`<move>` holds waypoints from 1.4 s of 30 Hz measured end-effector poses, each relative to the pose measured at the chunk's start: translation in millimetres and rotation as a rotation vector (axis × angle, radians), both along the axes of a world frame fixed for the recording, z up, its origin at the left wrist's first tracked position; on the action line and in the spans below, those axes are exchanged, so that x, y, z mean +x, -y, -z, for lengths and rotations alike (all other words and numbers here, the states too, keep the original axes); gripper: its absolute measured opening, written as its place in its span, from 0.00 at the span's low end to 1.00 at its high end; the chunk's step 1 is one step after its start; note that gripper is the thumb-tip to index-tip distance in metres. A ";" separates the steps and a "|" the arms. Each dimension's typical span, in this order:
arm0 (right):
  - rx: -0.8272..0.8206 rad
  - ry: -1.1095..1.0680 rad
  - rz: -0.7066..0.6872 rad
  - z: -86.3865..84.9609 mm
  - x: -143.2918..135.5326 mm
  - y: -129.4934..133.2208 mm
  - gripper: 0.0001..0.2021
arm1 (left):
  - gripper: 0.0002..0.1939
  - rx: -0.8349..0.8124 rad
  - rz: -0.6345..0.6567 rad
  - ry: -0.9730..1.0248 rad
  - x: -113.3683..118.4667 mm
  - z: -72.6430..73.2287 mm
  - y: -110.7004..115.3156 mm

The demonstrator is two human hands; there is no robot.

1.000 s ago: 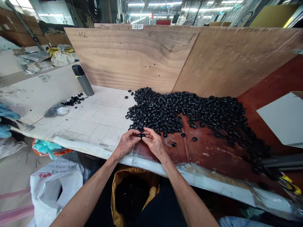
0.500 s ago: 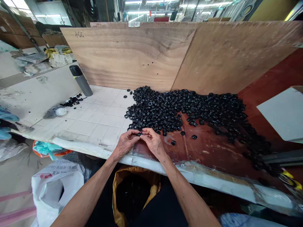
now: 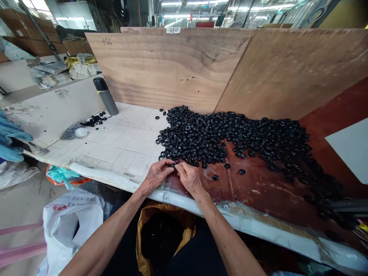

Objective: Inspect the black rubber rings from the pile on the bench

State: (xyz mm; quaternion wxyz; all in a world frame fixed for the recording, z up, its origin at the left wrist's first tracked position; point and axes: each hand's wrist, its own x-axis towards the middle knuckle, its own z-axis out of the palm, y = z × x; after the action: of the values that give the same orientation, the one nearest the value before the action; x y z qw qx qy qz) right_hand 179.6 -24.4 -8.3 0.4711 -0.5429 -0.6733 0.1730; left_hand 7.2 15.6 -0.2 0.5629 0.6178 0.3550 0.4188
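Observation:
My left hand (image 3: pixel 156 176) is over the near edge of the worktop, thumb and forefinger pinching a small black plastic ring (image 3: pixel 173 165). Close against it, my right hand (image 3: pixel 189 178) is closed, its fingertips meeting the same ring, mostly covered by the fingers. Just beyond both hands spreads a large heap of black plastic rings (image 3: pixel 195 140). A few loose ones, such as a single black ring (image 3: pixel 215 177), lie to the right of my right hand.
A grey bottle (image 3: pixel 108 100) stands at the back left, near a clear bag of small parts (image 3: pixel 73 132). Wooden boards (image 3: pixel 166 69) wall off the rear. Below the padded table edge (image 3: pixel 247 218) hangs an open yellow sack (image 3: pixel 140 234); a white sack (image 3: pixel 71 214) is at left.
My right hand's fingers have curled in more around the ring, and less of it shows. Both hands stay together at the same spot. The view has shifted slightly.

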 end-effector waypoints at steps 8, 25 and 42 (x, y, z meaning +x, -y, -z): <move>-0.030 -0.085 0.030 -5.7 -5.5 3.2 0.15 | 0.14 -0.053 -0.017 0.050 2.0 -4.0 1.7; 0.007 -0.299 -0.110 -6.9 -5.8 0.8 0.10 | 0.15 -0.093 -0.045 0.099 1.6 -5.4 1.1; 0.075 -0.303 -0.018 -15.4 -7.0 1.7 0.06 | 0.18 -0.080 -0.020 0.129 -0.8 -8.7 1.3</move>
State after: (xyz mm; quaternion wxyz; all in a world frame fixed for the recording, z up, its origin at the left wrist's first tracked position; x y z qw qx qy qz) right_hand 172.6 -26.1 7.1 0.5854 -0.4866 -0.6055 0.2320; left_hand 6.4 14.3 8.4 0.6046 0.5630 0.3404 0.4490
